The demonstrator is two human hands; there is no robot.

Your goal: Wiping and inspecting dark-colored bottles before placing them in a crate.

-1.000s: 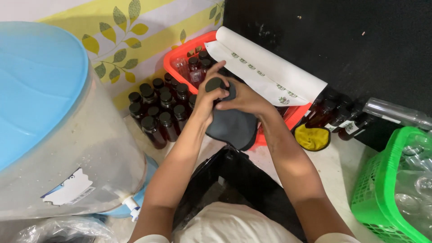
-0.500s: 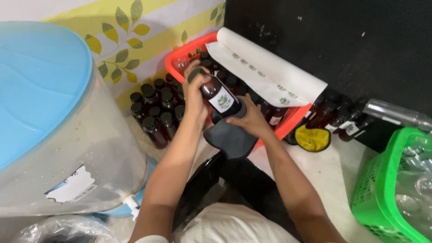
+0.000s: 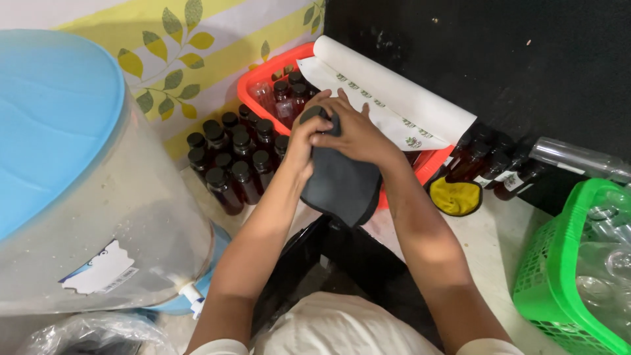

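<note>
Hands meet over a dark grey cloth [image 3: 342, 184] in front of a red basket [image 3: 263, 79] on the floor. The left hand [image 3: 303, 141] is curled tight around the cloth's upper end, where a black bottle cap [image 3: 312, 113] pokes out above the fingers; the bottle's body is hidden inside the wrap. The right hand [image 3: 355, 135] lies closed over the same bundle from the other side, fingers pressed against the cloth and touching the left hand. The cloth's loose end hangs below both wrists. Behind the hands, a white paper roll [image 3: 401, 98] printed with small marks lies across the basket's far rim. Dark brown capped bottles [image 3: 230, 158] stand clustered on the floor just left of the basket, beside a large translucent water tank [image 3: 98, 230] with a blue lid [image 3: 52, 125]. A yellow cloth [image 3: 457, 196] lies near the basket's right corner, more brown bottles [image 3: 490, 164] behind it. A green basket [image 3: 559, 276] of clear glass bottles sits at the right edge.
</note>
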